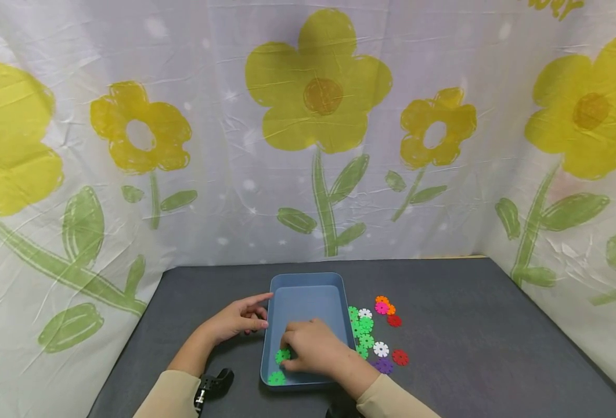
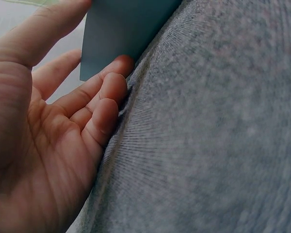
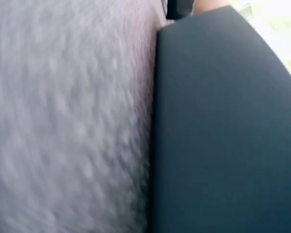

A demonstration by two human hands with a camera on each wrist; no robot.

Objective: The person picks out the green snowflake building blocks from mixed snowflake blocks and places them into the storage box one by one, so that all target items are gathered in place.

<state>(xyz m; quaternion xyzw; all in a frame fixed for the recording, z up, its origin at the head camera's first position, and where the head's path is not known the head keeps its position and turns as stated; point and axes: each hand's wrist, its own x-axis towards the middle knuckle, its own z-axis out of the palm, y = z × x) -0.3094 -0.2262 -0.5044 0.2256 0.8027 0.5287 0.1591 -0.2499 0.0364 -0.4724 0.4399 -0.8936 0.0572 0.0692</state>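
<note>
A blue-grey rectangular tray (image 1: 308, 303) lies on the dark cloth. At its left rim is my left hand (image 1: 233, 320), index fingertip and thumb touching the edge, the other fingers loosely bent. The left wrist view has that hand (image 2: 58, 121) beside the tray's wall (image 2: 121, 34). Over the tray's near part, my right hand (image 1: 315, 348) pinches a green snowflake disc (image 1: 283, 356) between thumb and fingers, low over the floor. Another green snowflake disc (image 1: 276, 378) lies in the near-left corner. In the right wrist view the tray's outer wall (image 3: 223, 126) hides the right hand's fingers.
Right of the tray lie several green discs (image 1: 366, 340), white discs (image 1: 381, 349), a purple disc (image 1: 383, 366), red discs (image 1: 400, 357), and a pink disc (image 1: 381, 308) among orange ones. A flower-printed curtain (image 1: 224, 174) stands behind the table (image 1: 459, 325).
</note>
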